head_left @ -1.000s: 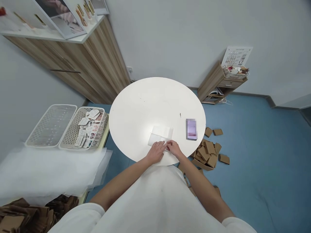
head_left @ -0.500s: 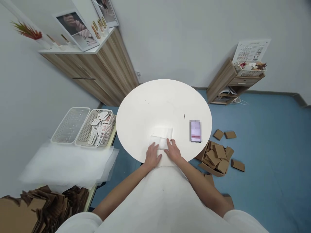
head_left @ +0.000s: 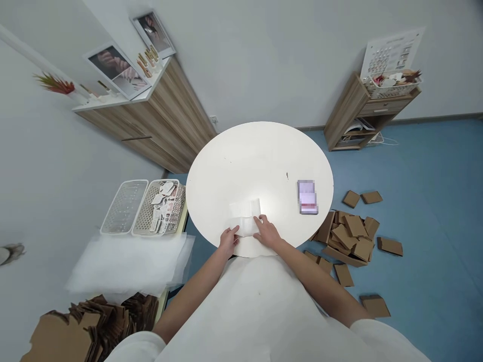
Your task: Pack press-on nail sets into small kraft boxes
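Observation:
A thin white sheet, probably packing foam, lies folded [head_left: 244,226] on the white oval table [head_left: 260,151], close to its front edge. A flap of it extends on the far side of the fold. At the sheet's left end, my left hand [head_left: 228,241] is closed, thumb over the edge and fingers curled partly out of sight. My right hand [head_left: 268,234] grips the right end, its index finger at the fold line and its thumb nearer to me. Whether anything lies inside the folded sheet is hidden.
A phone [head_left: 308,197] with a blurred screen lies at the table's right. To the left are a basket of cards [head_left: 141,213], another white basket [head_left: 113,216], stacked white sheets [head_left: 128,266] and flattened cardboard [head_left: 60,334]. Small cardboard boxes fill a carton [head_left: 345,255] on the floor.
My left hand has gone from lying flat on the sheet to pinching its left edge. The right hand stays at the right end. The camera view has shifted and tilted slightly.

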{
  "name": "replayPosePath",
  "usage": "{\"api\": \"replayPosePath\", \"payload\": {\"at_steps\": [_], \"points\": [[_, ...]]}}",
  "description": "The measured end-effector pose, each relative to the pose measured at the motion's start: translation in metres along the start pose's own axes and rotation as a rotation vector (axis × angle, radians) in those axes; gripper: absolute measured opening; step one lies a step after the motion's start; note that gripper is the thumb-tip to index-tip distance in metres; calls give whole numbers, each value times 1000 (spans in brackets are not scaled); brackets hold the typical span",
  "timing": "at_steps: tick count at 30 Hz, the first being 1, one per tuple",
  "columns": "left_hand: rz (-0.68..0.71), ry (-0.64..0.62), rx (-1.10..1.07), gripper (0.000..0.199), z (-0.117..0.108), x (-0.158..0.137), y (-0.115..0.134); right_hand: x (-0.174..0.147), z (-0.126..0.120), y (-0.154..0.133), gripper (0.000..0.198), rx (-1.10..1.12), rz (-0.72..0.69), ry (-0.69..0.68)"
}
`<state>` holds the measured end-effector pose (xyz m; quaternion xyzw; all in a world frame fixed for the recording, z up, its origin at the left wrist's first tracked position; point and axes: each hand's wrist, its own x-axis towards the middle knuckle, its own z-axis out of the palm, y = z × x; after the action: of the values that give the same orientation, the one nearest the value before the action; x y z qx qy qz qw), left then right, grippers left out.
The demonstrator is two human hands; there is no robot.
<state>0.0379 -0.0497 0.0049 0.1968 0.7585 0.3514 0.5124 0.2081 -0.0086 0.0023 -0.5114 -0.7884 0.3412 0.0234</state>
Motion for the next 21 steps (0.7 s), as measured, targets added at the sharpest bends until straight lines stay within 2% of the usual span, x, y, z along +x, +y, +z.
{"api": "replayPosePath", "payload": {"at_steps": [4,9,12,15,18,21], "points": [[125,-52,136,25,-3,-1,4,-4,4,0,65,48,-8,38],[368,-151,518,15,20,-5,16,0,8,-2,65,154,60,-29],[391,-146,674,12,37,-7,19,3,8,1,67,232,51,-19],[374,-173,716,17,45,-9,18,5,7,9,74,350,1,-27],[409,-227,725,19,41,-9,16,6,7,15,73,465,-13,-25],[507,-252,792,26,33,-7,15,8,11,14,64,490,45,44]]}}
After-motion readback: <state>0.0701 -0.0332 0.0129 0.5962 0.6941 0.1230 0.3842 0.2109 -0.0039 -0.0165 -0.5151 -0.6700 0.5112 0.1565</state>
